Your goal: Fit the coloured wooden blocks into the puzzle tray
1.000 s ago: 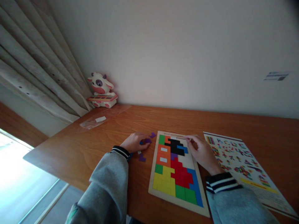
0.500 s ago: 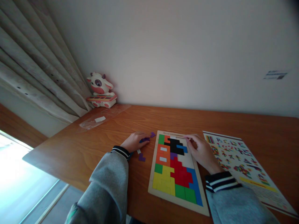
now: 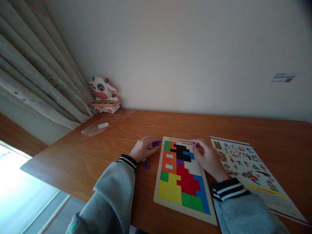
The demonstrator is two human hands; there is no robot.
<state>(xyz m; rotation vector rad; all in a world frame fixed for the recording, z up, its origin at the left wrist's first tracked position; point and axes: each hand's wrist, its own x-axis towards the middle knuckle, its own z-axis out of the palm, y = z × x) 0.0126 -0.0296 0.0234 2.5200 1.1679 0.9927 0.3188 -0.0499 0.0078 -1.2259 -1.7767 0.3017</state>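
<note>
A wooden block puzzle board [image 3: 156,195] lies in front of me, filled with yellow, red, green, blue, orange, black and white pieces. To its left, my left hand [image 3: 143,149] has thumb and fingers closed around a purple puzzle piece [image 3: 156,143], close to the board's upper left corner. A bit of blue shows under those fingers. Another purple piece [image 3: 147,164] lies on the table below that wrist, beside a small pale one. My right hand [image 3: 208,157] rests over the board's upper right edge, thumb and index finger pinched. Whatever is between them is hidden.
A printed pattern sheet [image 3: 246,169] lies right of the board, partly under my right sleeve. Farther back on the wooden table [image 3: 117,139] are a clear plastic bag [image 3: 91,131] and a toy cow with a keyboard [image 3: 104,94]. Behind them are a wall and a curtain [image 3: 44,65].
My left hand has moved slightly right and its fingers now close around the purple piece that lay just beyond them. My right hand keeps its pinch at the board's edge.
</note>
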